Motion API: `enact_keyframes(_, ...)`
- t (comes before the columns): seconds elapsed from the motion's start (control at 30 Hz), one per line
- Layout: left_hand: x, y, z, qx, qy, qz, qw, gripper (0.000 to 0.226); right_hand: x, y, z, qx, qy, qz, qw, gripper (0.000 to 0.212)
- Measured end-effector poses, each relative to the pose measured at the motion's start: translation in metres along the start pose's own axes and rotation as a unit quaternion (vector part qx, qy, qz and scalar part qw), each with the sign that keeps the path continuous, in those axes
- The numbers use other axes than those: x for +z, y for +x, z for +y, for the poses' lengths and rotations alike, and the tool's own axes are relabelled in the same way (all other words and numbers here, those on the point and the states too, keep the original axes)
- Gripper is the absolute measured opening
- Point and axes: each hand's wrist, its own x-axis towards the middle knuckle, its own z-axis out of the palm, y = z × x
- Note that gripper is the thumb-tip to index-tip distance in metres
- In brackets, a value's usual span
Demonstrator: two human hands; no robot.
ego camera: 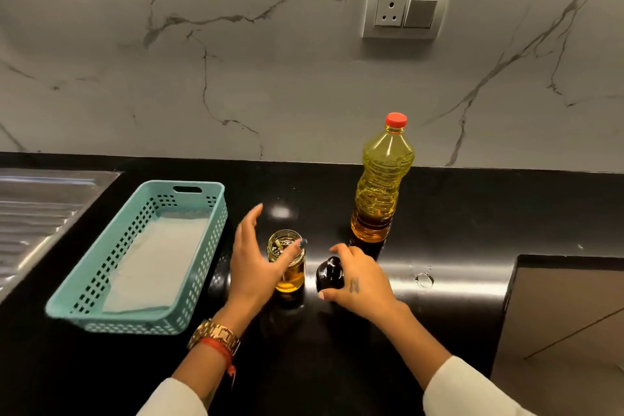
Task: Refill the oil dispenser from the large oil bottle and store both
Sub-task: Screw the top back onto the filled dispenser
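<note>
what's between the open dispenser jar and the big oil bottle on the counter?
In the head view, mostly bare black counter. The black dispenser cap and the right hand over it lie just off that line, nearer the camera, between dispenser jar and oil bottle.

No readable text, label, brand or number shows anywhere.

Marble wall (270, 78), socket (407, 9), black counter (472, 213).

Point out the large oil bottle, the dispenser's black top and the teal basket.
large oil bottle (381, 186): head view, on its ribbed body.
black top (330, 272): head view, on its dome beside the right hand.
teal basket (216, 213): head view, on its right wall.
</note>
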Motion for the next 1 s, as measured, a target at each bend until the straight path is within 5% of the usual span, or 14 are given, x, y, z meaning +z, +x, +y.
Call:
enact_keyframes(0.2, 0.013, -0.014, -0.035, -0.067, -0.022, -0.078, 0.994, 0.105, 0.011, 0.010, -0.010, 0.005, -0.110, -0.018, 0.994, 0.066)
enact_keyframes(0.37, 0.022, -0.013, -0.043, -0.057, -0.041, -0.060, 0.996, 0.085, 0.018, 0.014, -0.011, 0.001, -0.123, 0.007, 0.992, 0.052)
enact_keyframes(0.6, 0.022, -0.015, -0.045, -0.033, -0.036, -0.032, 0.998, 0.075, -0.037, 0.013, -0.017, -0.002, 0.065, 0.050, 0.997, 0.050)
enact_keyframes(0.7, 0.022, -0.015, -0.045, -0.034, -0.041, -0.036, 0.998, 0.075, -0.077, 0.013, -0.039, -0.119, 0.130, 0.051, 0.983, 0.052)
enact_keyframes(0.8, 0.021, -0.016, -0.044, -0.034, -0.036, -0.047, 0.998, 0.073, -0.093, 0.021, -0.069, -0.241, 0.044, -0.016, 0.969, 0.055)
enact_keyframes(1.0, 0.019, -0.015, -0.046, -0.039, -0.039, -0.056, 0.997, 0.070, -0.075, 0.048, -0.084, -0.266, -0.091, -0.114, 0.953, 0.056)
